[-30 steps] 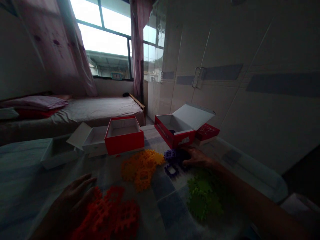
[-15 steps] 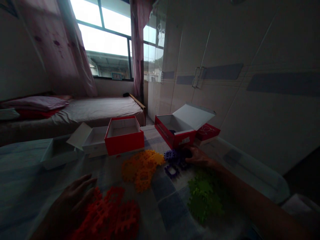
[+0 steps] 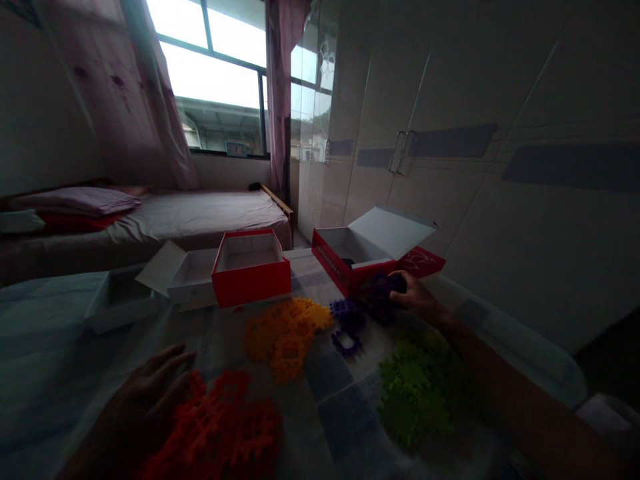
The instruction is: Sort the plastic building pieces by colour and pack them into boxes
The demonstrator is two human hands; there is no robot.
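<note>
My right hand (image 3: 417,298) is closed on dark purple toy pieces (image 3: 385,287), lifted just in front of the open red box with a white flap lid (image 3: 356,270). A few purple pieces (image 3: 346,325) still lie on the cloth below. My left hand (image 3: 145,393) rests flat with fingers spread beside a pile of red snowflake pieces (image 3: 220,430). A heap of orange pieces (image 3: 283,333) sits in the middle and a green heap (image 3: 410,387) lies by my right forearm.
A red lidless box (image 3: 250,270), a white box (image 3: 193,280) and a grey box (image 3: 117,303) stand in a row at the back of the cloth-covered table (image 3: 50,347). A bed (image 3: 150,223), a bright window and a wardrobe wall lie beyond.
My right hand has closed on purple pieces and risen from the cloth toward the open red box. The left hand has stayed put.
</note>
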